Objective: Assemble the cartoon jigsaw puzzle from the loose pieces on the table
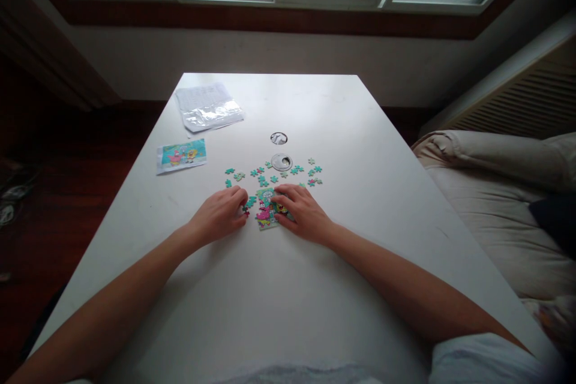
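A partly joined jigsaw puzzle (264,215) with pink, yellow and green cartoon figures lies flat on the white table. My right hand (303,210) rests over its right side, fingers apart and touching it, hiding part of the picture. Left of the puzzle, my left hand (222,210) is closed, its fingertips pinched at a small dark and pink jigsaw piece (245,211). Another teal piece (252,200) lies between that hand and the puzzle. Several loose green and teal jigsaw pieces (263,181) are scattered beyond both hands.
A small picture packet (183,155) lies at the left, with a clear plastic bag with paper (209,107) behind it. Two round fittings, a hole (279,138) and a metallic disc (281,162), sit in the white table (292,300). A cushioned seat (486,204) stands at right.
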Demonstrator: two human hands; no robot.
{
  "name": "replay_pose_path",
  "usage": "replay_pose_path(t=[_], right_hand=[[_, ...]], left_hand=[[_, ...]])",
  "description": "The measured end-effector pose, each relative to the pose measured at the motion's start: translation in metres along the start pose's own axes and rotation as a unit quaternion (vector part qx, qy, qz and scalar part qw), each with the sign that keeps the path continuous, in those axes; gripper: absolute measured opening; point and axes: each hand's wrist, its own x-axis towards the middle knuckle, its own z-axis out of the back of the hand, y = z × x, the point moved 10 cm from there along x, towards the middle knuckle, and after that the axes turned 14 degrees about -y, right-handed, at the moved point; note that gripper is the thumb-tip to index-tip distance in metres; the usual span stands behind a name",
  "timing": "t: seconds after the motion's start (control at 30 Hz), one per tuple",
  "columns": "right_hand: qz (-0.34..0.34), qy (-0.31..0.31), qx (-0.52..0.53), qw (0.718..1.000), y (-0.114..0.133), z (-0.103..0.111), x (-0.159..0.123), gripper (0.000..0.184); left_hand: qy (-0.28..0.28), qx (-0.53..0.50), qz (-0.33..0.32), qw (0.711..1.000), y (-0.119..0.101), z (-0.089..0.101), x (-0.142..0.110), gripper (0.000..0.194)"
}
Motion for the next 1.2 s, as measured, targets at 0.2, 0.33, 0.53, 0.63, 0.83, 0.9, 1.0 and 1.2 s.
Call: replay_pose_path(t=[0.2, 0.33, 0.53, 0.63, 0.83, 0.9, 1.0, 1.2], right_hand=[[-0.001, 0.002, -0.007, 1.0, -0.001, -0.001, 0.0, 0.034], [-0.001, 0.002, -0.01, 1.0, -0.001, -0.002, -0.001, 0.033], [-0.003, -0.001, -0.003, 1.0, 0.0, -0.002, 0.0, 0.033], [-0.004, -0.003, -0.002, 1.0, -0.001, -0.001, 0.0, 0.033], [-0.001, -0.001, -0.009, 1.0, 0.0, -0.001, 0.0, 0.033], [-0.001, -0.002, -0.009, 1.0, 0.0, -0.001, 0.0, 0.033], [-0.002, 0.0, -0.007, 1.0, 0.001, -0.001, 0.001, 0.032], [0.0, 0.001, -0.012, 1.0, 0.001, -0.001, 0.001, 0.032]], left_hand=[[-0.006, -0.013, -0.013, 1.0, -0.008, -0.003, 0.007, 0.013], [-0.021, -0.015, -0.022, 0.999, -0.011, -0.004, 0.01, 0.013], [-0.028, -0.016, -0.011, 0.999, -0.01, -0.007, 0.014, 0.014], [-0.031, -0.021, -0.004, 0.999, -0.009, -0.007, 0.014, 0.015], [-0.029, -0.032, -0.009, 0.999, -0.011, -0.01, 0.014, 0.015], [-0.03, -0.031, -0.007, 0.999, -0.011, -0.01, 0.014, 0.014], [-0.035, -0.032, -0.003, 0.999, -0.01, -0.009, 0.014, 0.013], [-0.041, -0.033, -0.013, 0.999, -0.011, -0.009, 0.014, 0.014]])
